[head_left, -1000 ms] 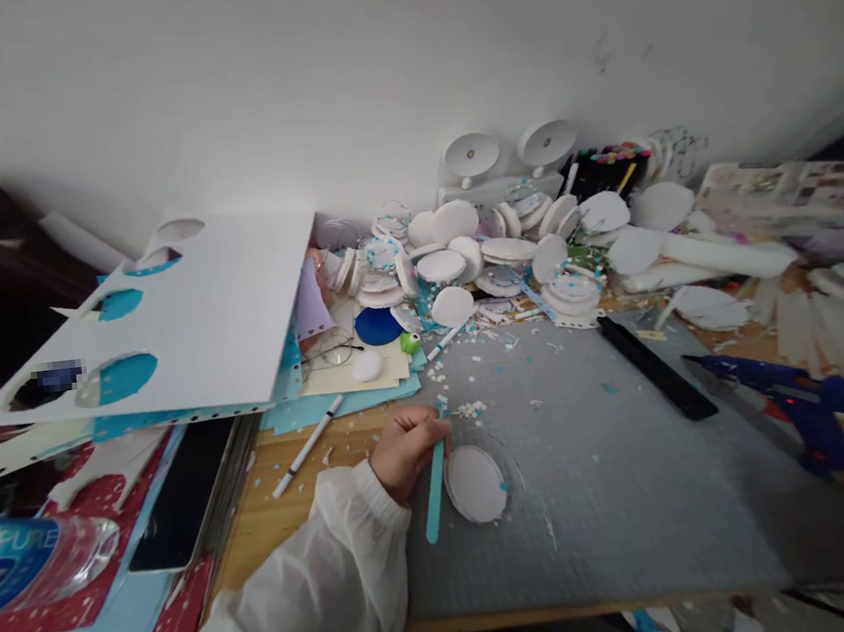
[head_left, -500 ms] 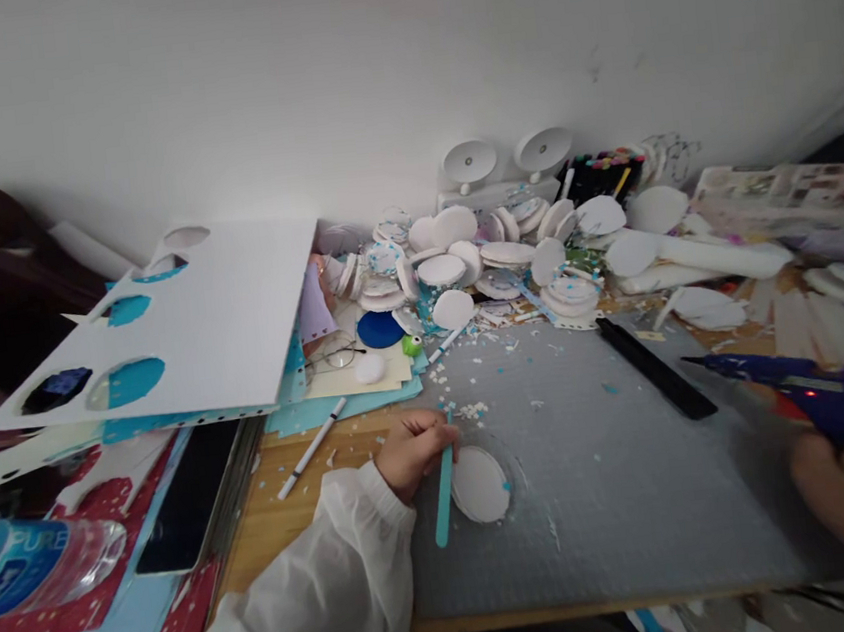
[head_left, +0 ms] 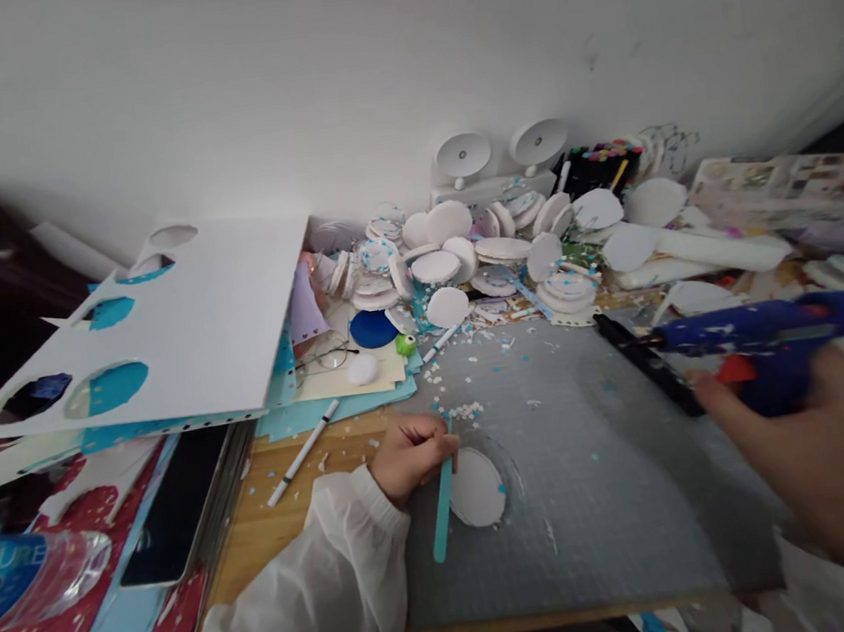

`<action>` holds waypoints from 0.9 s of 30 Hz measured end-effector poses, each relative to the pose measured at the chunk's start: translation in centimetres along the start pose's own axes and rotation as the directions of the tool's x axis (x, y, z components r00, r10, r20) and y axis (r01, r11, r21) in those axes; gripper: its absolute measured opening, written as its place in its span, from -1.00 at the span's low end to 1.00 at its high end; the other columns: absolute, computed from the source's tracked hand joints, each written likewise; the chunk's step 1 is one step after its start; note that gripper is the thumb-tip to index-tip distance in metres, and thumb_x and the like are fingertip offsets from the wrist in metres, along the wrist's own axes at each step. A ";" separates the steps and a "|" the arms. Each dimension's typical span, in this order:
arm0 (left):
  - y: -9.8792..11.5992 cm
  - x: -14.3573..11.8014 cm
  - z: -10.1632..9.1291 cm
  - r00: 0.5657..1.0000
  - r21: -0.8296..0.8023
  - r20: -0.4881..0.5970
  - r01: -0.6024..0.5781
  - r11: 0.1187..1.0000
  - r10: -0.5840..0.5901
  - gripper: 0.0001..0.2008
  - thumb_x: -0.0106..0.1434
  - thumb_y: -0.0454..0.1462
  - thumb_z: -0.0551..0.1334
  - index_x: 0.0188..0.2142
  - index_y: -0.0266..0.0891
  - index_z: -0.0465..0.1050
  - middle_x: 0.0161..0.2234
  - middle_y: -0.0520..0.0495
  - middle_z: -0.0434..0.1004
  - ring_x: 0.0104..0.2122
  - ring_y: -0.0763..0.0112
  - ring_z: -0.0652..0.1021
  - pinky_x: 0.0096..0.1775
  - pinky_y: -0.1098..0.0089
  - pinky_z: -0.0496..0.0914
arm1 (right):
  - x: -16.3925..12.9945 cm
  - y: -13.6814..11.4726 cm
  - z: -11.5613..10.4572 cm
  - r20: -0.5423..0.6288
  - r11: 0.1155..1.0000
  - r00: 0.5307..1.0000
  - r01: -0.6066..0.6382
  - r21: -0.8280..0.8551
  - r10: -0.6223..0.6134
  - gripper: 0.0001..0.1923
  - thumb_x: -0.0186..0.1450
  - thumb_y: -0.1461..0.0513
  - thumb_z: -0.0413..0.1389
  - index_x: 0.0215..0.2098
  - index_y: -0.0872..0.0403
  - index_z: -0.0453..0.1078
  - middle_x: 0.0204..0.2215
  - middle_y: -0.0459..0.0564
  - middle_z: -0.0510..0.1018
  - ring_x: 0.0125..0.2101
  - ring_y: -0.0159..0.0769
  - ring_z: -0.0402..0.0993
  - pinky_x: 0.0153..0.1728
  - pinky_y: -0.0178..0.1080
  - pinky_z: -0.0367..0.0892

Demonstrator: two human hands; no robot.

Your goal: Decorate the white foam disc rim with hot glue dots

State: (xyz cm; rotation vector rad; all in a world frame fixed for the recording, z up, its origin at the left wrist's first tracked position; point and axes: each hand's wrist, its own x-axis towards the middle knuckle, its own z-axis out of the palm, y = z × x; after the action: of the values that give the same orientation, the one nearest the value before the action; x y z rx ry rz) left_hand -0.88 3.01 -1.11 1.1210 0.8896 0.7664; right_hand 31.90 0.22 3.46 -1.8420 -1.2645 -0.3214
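- Your left hand [head_left: 407, 455] is curled nearly closed, fingertips pinching the upper part of a teal stick [head_left: 441, 500]; the stick slants down toward you, its lower end free over the mat.
- The stick lies right against the left edge of a white foam disc [head_left: 476, 487], which sits flat on the grey mat [head_left: 599, 498]; whether your fingers also touch the disc cannot be told.
- Your left sleeve [head_left: 308, 594] is white and bulky, and it crosses the mat's near-left corner and the wooden table edge [head_left: 279, 532].
- Your right hand [head_left: 806, 462] is wrapped tight around the handle of a blue glue gun [head_left: 760, 341], blurred by motion. One finger lies at the orange trigger, and the nozzle points left, above the mat, well apart from the disc.
- A black ruler [head_left: 649, 362] lies on the mat just below the gun's nozzle.
- White and blue scraps are scattered over the far part of the mat.
- Behind the mat, a heap of white discs [head_left: 475, 250] is piled against the wall.
- To the left lie a white pen [head_left: 305, 451], a white board with round holes cut out [head_left: 189, 325], a dark phone [head_left: 171, 513] and a water bottle [head_left: 27, 574].
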 end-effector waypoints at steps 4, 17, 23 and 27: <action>-0.1 0.0 0.0 0.999 0.025 0.034 0.006 1.000 -0.007 -0.58 0.03 -0.05 0.29 -0.74 -0.28 0.32 -0.86 0.16 0.05 -0.81 0.65 0.04 -0.70 0.50 -0.06 | -1.5 -4.6 2.8 0.174 0.972 0.977 0.083 0.219 -0.123 -0.74 -0.03 0.22 0.27 -0.49 0.00 0.24 -0.68 -0.13 0.32 -0.69 -0.40 0.21 -0.63 -0.29 0.15; 1.2 0.0 0.1 0.993 0.128 0.120 -0.030 0.991 0.014 -0.49 0.02 -0.03 0.30 -0.79 -0.28 0.14 -0.80 0.12 0.07 -0.74 0.66 0.09 -0.67 0.52 -0.05 | -5.4 -6.2 6.9 0.231 0.905 0.943 0.133 0.404 -0.241 -0.82 0.07 0.15 0.13 -0.54 0.01 0.20 -0.74 -0.23 0.30 -0.74 -0.43 0.17 -0.72 -0.35 0.12; 1.4 0.1 0.2 0.989 0.139 0.149 -0.029 0.990 0.008 -0.49 0.05 -0.05 0.28 -0.78 -0.26 0.09 -0.79 0.13 0.04 -0.73 0.66 0.07 -0.66 0.50 -0.06 | -5.6 -5.8 7.1 0.211 0.903 0.926 0.222 0.367 -0.313 -0.83 0.06 0.18 0.13 -0.53 0.02 0.20 -0.74 -0.23 0.27 -0.75 -0.45 0.17 -0.73 -0.36 0.12; 1.2 0.1 0.1 0.988 0.152 0.153 -0.038 0.988 0.015 -0.52 0.06 -0.07 0.27 -0.78 -0.26 0.13 -0.78 0.12 0.07 -0.73 0.65 0.09 -0.66 0.50 -0.04 | -5.5 -5.7 7.1 0.181 0.890 0.910 0.297 0.346 -0.374 -0.85 0.08 0.18 0.11 -0.51 0.03 0.20 -0.74 -0.24 0.23 -0.75 -0.46 0.14 -0.73 -0.37 0.10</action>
State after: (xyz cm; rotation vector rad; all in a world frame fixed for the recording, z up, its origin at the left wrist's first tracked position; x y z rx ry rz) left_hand -0.82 3.32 0.07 1.3123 0.8167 0.6325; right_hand 22.75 2.80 -1.38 -1.4169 -1.7078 -0.0706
